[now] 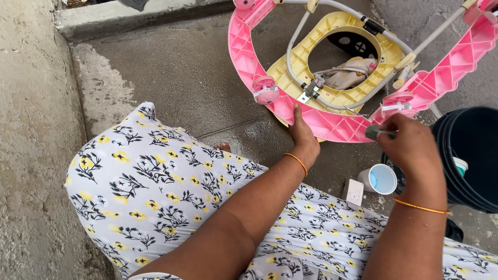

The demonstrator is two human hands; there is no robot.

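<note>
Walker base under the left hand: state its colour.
Pink, seen in the head view: the walker base is ribbed pink plastic, touched by the left hand.

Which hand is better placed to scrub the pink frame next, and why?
Probably the right hand: it already grips a small brush close against the pink frame. The left hand holds no tool and rests on the frame's edge, steadying it.
</note>
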